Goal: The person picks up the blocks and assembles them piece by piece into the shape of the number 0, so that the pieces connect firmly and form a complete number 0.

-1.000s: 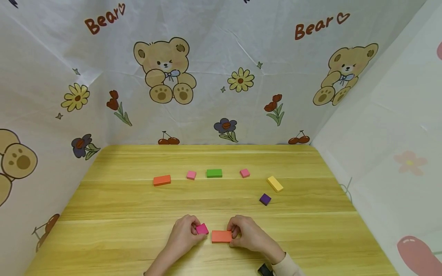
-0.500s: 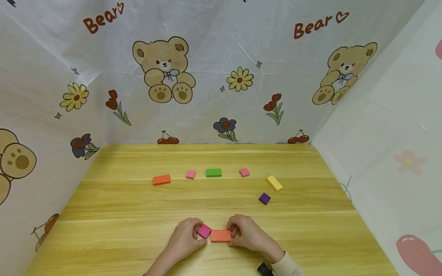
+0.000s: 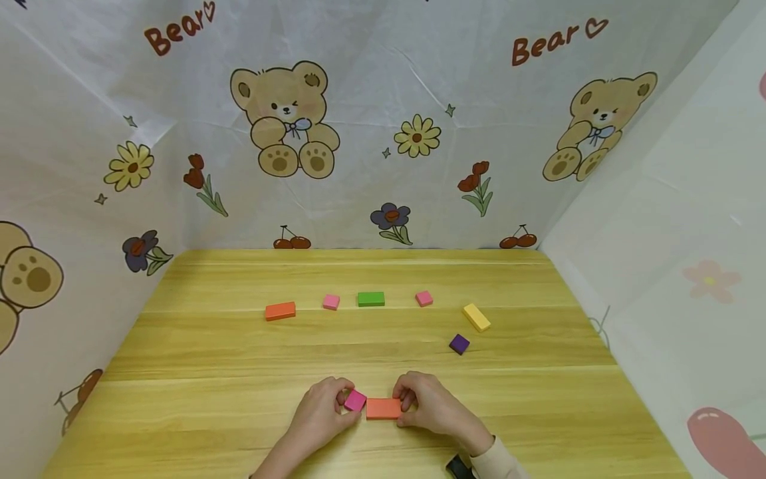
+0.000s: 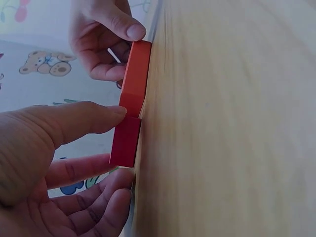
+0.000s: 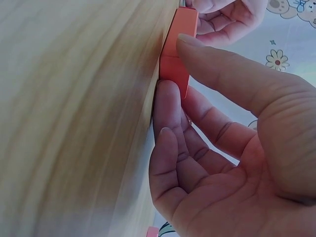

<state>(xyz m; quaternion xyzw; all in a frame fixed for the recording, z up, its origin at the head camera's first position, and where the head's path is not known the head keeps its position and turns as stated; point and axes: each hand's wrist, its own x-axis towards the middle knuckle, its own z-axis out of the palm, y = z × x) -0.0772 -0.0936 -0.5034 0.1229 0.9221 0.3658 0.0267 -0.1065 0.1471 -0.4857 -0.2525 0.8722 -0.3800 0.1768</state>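
Near the front of the table, my left hand (image 3: pixel 319 408) pinches a small magenta square block (image 3: pixel 356 400) between thumb and fingers. The block is turned at an angle, one corner meeting the left end of an orange rectangular block (image 3: pixel 382 409). My right hand (image 3: pixel 432 404) holds that orange block by its right end, with the thumb on the near side and fingers on the far side. In the left wrist view the magenta block (image 4: pixel 126 142) and the orange block (image 4: pixel 137 74) appear end to end, both lying flat on the wood.
Farther back on the wooden table (image 3: pixel 209 359) lie an orange-red block (image 3: pixel 280 311), two pink blocks, a green block (image 3: pixel 371 299), a yellow block (image 3: pixel 476 318) and a dark purple block (image 3: pixel 459 344). A black object (image 3: pixel 459 467) sits by the right sleeve. Printed cloth surrounds the table.
My left hand has shifted slightly right, bringing the magenta block up against the orange block and turning it. My right hand and the orange block have stayed nearly in place.
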